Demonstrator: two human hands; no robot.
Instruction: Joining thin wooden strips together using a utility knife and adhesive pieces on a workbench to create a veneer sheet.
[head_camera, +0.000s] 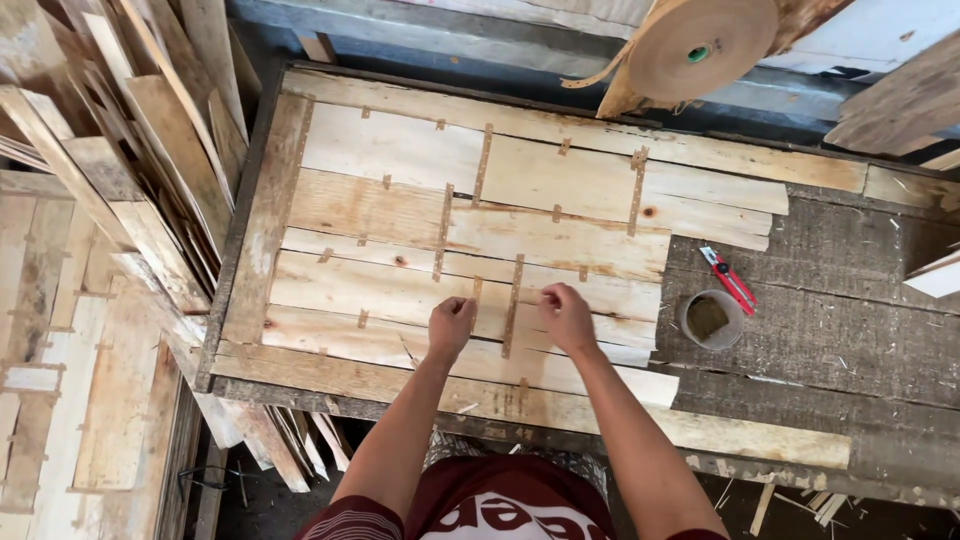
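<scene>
STEP: taping a seam of the pale thin wood veneer sheets (480, 250) | LEFT: left hand (451, 325) curled, fingertips pressing beside the vertical brown paper tape strip (513, 305) | RIGHT: right hand (567, 315) curled — cannot tell if anything is pinched | NEXT: likely firm pressing along that strip.

- The scene is seen from a single camera worn on the head, pointed steeply down at the workbench (830, 330).
- The person's own forearms and red shirt (500, 505) are caught at the bottom edge, so the view is taken from directly above the body, facing forward across the bench.
- The sheet of joined wooden strips (400, 230) is centred and shown at arm's length, near enough for grain and tape joints to be read.
- Stacked boards (90, 300) are taken in at the left edge, a paper tape roll (700, 45) at the top.
- No second view is supplied, so nothing is shared.
</scene>
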